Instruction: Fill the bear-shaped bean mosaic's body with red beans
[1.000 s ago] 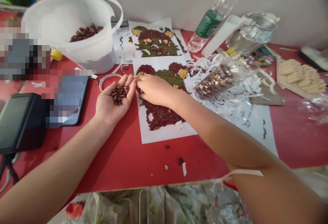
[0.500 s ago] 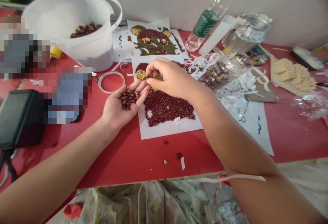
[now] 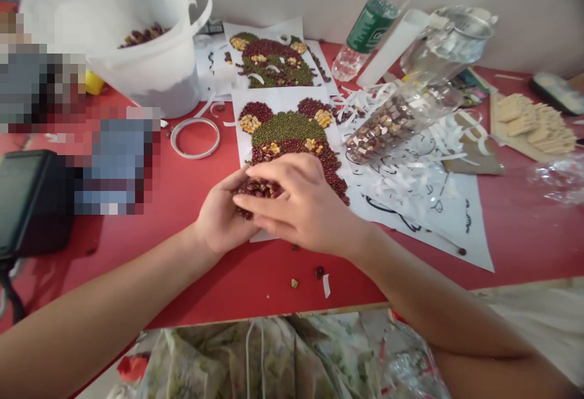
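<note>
My left hand [image 3: 221,213] is cupped, palm up, around a small heap of dark red beans [image 3: 260,189]. Over it lies my right hand [image 3: 296,204], its curved fingers apart and the beans showing between them; its fingertips reach the left palm. Both hands are above the lower part of a bean picture [image 3: 289,126] on white paper and hide some of it. That picture has a green bean band, red beans round it and yellow corn kernels at the ears and eyes.
A second bean picture [image 3: 274,52] lies behind. A white bucket [image 3: 141,76] with beans and a tape ring [image 3: 195,138] are at left. To the right are a clear bottle of beans [image 3: 387,119], paper strips [image 3: 410,168], a green-labelled bottle [image 3: 371,25] and wooden sticks [image 3: 533,122].
My right hand has come down from above the picture onto my cupped left hand. The left hand has shifted slightly right and down, and the picture's upper part now shows.
</note>
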A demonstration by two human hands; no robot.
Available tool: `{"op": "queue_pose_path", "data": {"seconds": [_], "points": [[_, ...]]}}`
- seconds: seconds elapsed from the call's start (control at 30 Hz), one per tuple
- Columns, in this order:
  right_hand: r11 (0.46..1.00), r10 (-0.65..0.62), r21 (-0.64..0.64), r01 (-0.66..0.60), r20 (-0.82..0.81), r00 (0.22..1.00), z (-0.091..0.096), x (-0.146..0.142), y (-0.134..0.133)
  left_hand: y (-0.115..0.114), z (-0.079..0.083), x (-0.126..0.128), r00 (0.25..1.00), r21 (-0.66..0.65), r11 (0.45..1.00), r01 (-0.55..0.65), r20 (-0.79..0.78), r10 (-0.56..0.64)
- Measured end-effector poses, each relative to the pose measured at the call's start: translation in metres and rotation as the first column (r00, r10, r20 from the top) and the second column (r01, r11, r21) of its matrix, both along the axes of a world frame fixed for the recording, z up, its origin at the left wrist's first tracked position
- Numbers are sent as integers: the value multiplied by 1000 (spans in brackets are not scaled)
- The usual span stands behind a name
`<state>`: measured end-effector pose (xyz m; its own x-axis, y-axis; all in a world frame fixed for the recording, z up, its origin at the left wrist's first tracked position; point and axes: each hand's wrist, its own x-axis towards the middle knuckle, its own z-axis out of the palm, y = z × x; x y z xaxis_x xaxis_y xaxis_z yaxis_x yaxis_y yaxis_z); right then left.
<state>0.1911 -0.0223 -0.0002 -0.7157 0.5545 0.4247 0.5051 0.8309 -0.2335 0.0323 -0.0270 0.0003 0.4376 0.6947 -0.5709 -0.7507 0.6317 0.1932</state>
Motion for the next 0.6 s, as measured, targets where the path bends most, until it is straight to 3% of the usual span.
{"op": "queue_pose_path", "data": {"seconds": [0.1,0.23,0.37,0.47,0.53,0.6], "points": [[994,-86,66,81,75,993,-14,2,-8,-1,-1,1,1000,0,1000,-23,17,23],[977,-185,111,182,10,983,-22,13,0,1,-1,2,998,48,997,-63,8,62],[982,-171,77,174,-43,984,-15,12,0,2,-3,1,998,65,996,-53,-15,54],[969,-182,146,198,-120,976,-6,15,-2,2,-4,1,998,45,998,-49,-48,52],[930,-310,134,343,-220,925,1,28,4,2,-5,2,996,67,996,-67,-54,71],[861,-502,-61,505,-264,824,8,50,18,3,-6,3,995,93,993,-78,-54,84]]}}
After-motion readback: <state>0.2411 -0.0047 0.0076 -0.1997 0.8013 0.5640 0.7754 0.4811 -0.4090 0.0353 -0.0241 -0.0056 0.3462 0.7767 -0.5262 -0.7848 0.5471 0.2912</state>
